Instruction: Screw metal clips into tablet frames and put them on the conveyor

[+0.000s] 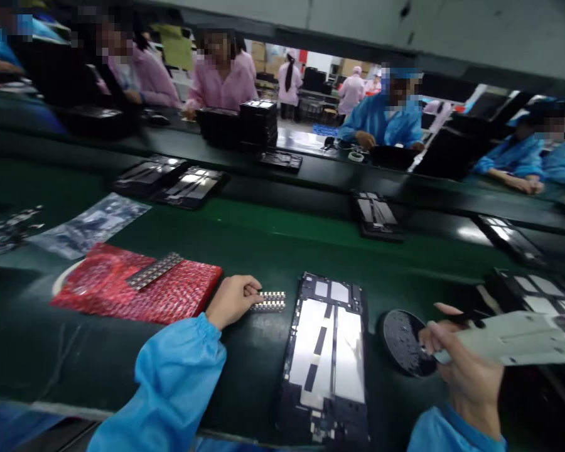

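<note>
Pinched in my left hand [234,299] is a small sheet of little metallic parts [272,301] in rows, just left of an opened tablet [332,351]. The tablet lies flat with silver battery panels and dark strips showing. My right hand [471,370] grips a pale electric screwdriver [513,339], its front end pointing left at a round black dish [402,339] that holds tiny screws. The dish partly hides behind my fingers, and I cannot make out the screwdriver's tip. Left of my left hand, another strip of parts [154,271] rests on a red bubble-wrap bag [141,289].
A clear plastic bag [91,225] and loose small parts [12,231] lie at the left. More opened tablets [376,215] sit along the dark conveyor line, and others [541,289] stand at the right. People in pink and blue smocks work across the bench.
</note>
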A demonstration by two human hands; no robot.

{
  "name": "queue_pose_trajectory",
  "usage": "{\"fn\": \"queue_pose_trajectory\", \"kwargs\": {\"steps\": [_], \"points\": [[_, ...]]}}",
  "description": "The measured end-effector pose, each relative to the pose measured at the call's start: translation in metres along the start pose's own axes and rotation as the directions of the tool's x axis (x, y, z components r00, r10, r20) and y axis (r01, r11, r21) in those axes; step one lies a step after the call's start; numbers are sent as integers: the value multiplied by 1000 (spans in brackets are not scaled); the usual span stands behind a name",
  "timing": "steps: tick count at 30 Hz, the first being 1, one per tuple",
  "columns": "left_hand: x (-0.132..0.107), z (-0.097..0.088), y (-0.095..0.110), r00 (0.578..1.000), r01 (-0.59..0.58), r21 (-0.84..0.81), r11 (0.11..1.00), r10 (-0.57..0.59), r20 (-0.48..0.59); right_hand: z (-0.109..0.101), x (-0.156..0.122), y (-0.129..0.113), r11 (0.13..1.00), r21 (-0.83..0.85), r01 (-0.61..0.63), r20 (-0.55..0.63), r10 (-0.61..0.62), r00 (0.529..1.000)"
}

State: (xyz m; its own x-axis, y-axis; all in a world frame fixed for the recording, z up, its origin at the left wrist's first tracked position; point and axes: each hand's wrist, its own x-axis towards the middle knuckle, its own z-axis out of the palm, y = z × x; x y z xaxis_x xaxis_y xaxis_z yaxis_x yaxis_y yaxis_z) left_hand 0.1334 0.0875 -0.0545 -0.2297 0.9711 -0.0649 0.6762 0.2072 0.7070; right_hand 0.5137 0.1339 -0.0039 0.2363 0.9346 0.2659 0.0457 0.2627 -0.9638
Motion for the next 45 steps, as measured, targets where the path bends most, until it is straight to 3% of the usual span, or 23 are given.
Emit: {"fn": "queue_pose_trajectory", "kwargs": {"steps": [3,6,13,17,20,24,28,33,35,38,41,45], "points": [[-10,4,2,975,-162,148,976,181,-126,-8,-6,20,996,90,-2,-58,7,998],[-20,9,8,922,-300,146,943,326,-210,-5,-11,31,993,113,17,-73,-8,997],[-21,12,25,951,-307,-129,943,301,-67,5,-9,42,998,66,21,24,-23,999],[-17,18,20,984,-140,-246,959,108,-140,5,-10,47,999,48,8,48,-10,999],[-19,24,18,982,-73,-278,958,19,-190,5,-12,48,998,59,-28,64,25,998],[-23,29,21,969,-98,-304,948,22,-245,6,-13,47,998,45,-44,48,42,998],[-24,32,22,988,-80,-269,960,41,-148,5,-11,47,1000,-23,-20,48,21,999],[-34,48,26,962,-256,12,967,256,-92,8,-12,20,997,-73,9,-29,-12,1000],[-40,57,33,946,-323,98,941,324,4,18,-14,-2,1000,-10,-7,-53,7,999],[-43,66,41,930,-361,119,925,347,124,51,-19,-30,987,155,-49,94,35,995],[-42,70,42,956,-281,-48,958,284,72,102,-26,-34,974,209,-88,300,22,954],[-38,70,33,995,-99,-390,915,88,-47,159,-29,-8,986,157,-50,468,-30,883]]}}
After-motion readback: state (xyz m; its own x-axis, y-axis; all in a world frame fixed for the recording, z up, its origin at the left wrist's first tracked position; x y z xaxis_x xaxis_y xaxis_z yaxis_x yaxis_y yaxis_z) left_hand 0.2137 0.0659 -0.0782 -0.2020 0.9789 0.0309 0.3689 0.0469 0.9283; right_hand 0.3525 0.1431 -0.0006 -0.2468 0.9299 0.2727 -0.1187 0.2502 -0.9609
